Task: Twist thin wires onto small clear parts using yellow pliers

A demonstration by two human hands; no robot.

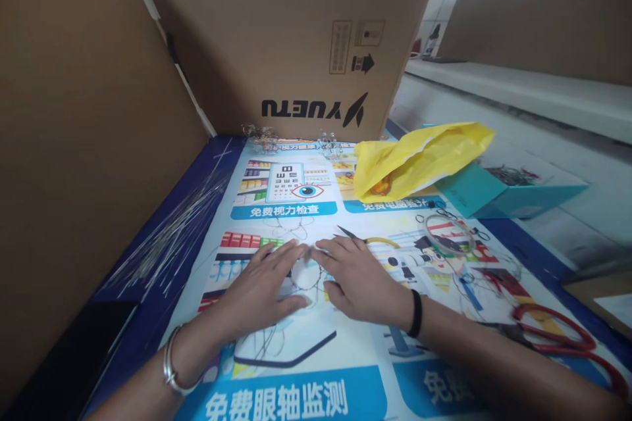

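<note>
My left hand [269,286] lies palm down on a printed poster [291,404], fingers stretched forward. Facing it, my right hand [360,276] rests in the same way, its fingertips almost meeting the left ones. A thin wire loop [305,290] lies between the two hands; its upper part runs under or beside the fingertips, and I cannot tell how firmly they press it. Just beyond my right fingers is a tool with a dark pointed tip and a yellow handle [384,241]. Another bent thin wire shape lies faintly on the poster ahead of the hands.
Cardboard boxes [296,33] wall off the back and left. Loose straight wires [168,237] spread at left, near a black flat object [74,355]. At right are a yellow bag [424,161], a teal box [533,200], a clear ring [449,235] and red-handled scissors [557,347].
</note>
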